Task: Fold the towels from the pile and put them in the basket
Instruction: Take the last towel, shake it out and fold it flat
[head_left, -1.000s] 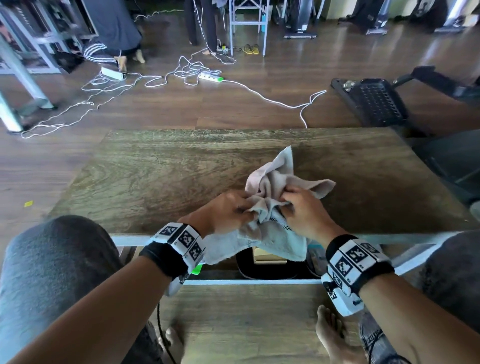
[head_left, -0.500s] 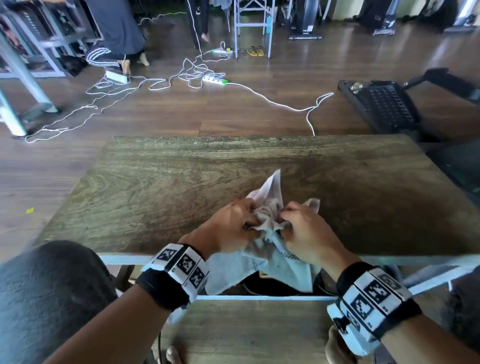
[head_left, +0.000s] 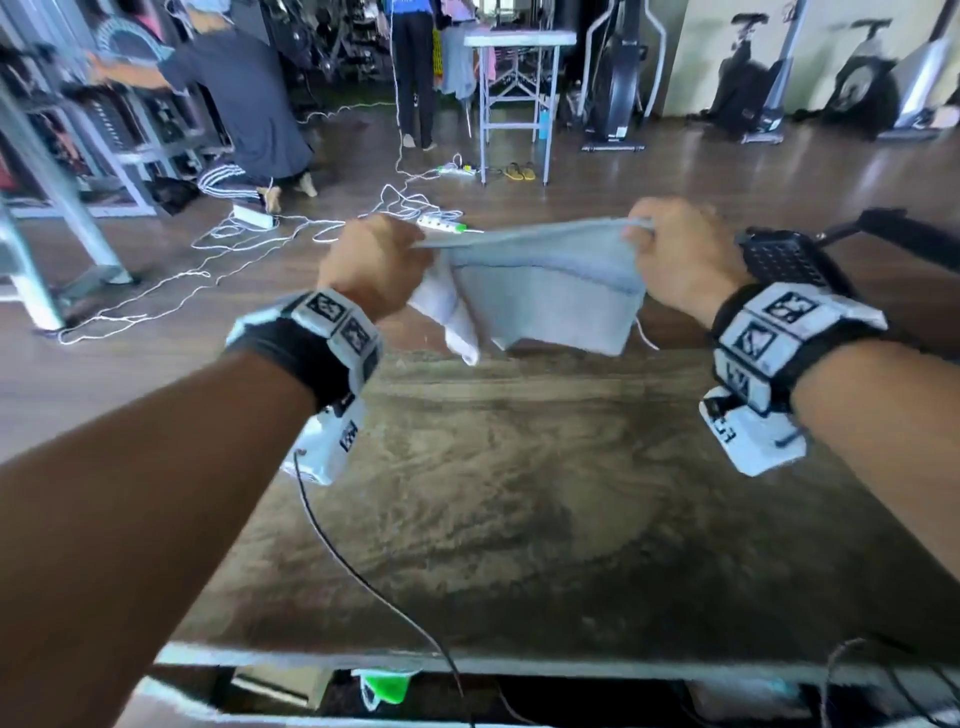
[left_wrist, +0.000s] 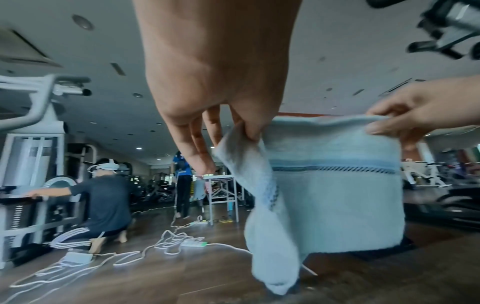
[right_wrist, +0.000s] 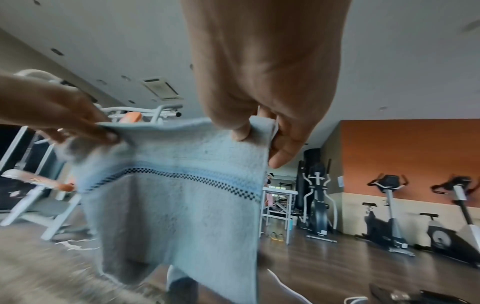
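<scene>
We find the towel (head_left: 545, 291) held up in the air over the far edge of the worktop (head_left: 519, 493), at about twelve o'clock from the person. The left hand (head_left: 374, 260) pinches its top edge at one end and the right hand (head_left: 675, 254) pinches the top corner at the other, so both are grasping the cloth. The chief risk, in our judgement, lies at the left end: a loose flap hangs down below that pinch, at about seven o'clock from it, so the hold there appears to be inboard of the true corner. Laid down like this, the cloth may land doubled and the fold come out crooked. A light pinch could also slip. The towel is pale blue-grey terry with a dark checked band running across below the top edge. No basket or pile is in view.
</scene>
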